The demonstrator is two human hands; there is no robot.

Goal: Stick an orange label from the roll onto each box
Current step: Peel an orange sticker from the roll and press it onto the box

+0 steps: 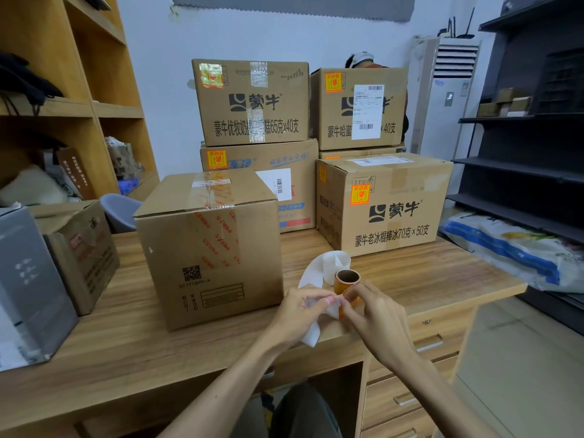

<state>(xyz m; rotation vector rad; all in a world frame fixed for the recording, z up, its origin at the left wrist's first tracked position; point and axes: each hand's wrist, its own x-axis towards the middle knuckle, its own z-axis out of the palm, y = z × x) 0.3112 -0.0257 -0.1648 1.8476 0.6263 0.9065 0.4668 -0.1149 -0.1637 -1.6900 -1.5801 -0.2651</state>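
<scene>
A small roll of orange labels [347,281] on a brown core sits between my hands above the wooden desk [420,276]. White backing strip [319,273] curls off it. My left hand [301,314] pinches the backing paper. My right hand [374,314] pinches an orange label at the roll's lower edge. A plain brown box [208,245] with red printed tape stands just left of my hands and shows no orange label. Behind it, stacked boxes carry orange labels: top left [252,102], top right [360,107], middle [262,181] and right front [384,203].
A grey box [30,286] and an open brown carton [83,251] stand at the desk's left. A wooden shelf unit [79,99] rises on the left, dark metal shelving [524,147] on the right. A printed sack [518,248] lies beside the desk. Drawers [420,346] are below my right hand.
</scene>
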